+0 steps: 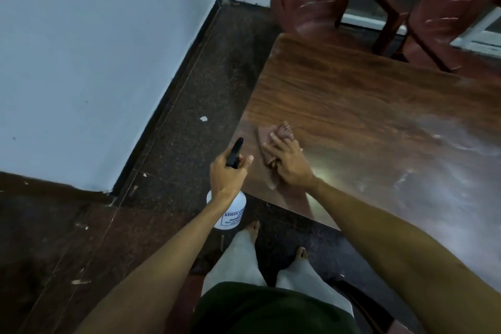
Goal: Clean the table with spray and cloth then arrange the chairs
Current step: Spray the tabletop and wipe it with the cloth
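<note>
Held spray bottle point(230, 214) clenched in left grip point(227, 171), just off bench point(352, 95) corner. Pressed cloth point(282, 130) under straight-fingered right grip point(290, 163) near that corner. Judged liable to slide off the edge under an outward wipe.

Dark green shirt point(271, 309); pale grey trousers point(238, 260); bare feet point(253, 228).
</note>
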`<state>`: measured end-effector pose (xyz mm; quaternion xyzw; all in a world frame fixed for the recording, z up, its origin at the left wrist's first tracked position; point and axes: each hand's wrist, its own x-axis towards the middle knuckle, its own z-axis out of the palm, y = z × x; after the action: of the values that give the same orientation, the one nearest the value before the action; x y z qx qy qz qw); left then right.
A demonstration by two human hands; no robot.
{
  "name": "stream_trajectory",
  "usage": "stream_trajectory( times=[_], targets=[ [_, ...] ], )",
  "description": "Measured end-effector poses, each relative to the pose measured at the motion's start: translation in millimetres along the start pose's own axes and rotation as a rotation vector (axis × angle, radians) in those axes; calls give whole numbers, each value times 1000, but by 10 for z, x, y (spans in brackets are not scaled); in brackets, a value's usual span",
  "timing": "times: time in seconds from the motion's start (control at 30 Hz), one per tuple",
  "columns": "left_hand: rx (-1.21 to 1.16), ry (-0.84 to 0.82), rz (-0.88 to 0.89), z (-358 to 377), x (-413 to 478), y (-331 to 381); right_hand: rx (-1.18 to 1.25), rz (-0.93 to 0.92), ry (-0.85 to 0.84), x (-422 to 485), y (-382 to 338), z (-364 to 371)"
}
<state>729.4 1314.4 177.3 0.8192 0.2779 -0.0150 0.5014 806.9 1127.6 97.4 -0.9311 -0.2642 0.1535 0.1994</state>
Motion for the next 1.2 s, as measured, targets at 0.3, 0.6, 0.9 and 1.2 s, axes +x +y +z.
stream_trajectory(
  times=[0.3,0.6,0.9,1.2],
  targets=[
    [9,25,36,-447,461,-197,-92,-61,-66,830,-510,229],
    [22,-5,18,-643,393,-418,-1,-56,-40,194,-1288,670],
    [47,-17,51,-561,64,-495,-12,-39,-55,-277,-1119,697],
    [45,-133,67,112,-679,-350,37,268,138,-1549,-179,379]
  ],
)
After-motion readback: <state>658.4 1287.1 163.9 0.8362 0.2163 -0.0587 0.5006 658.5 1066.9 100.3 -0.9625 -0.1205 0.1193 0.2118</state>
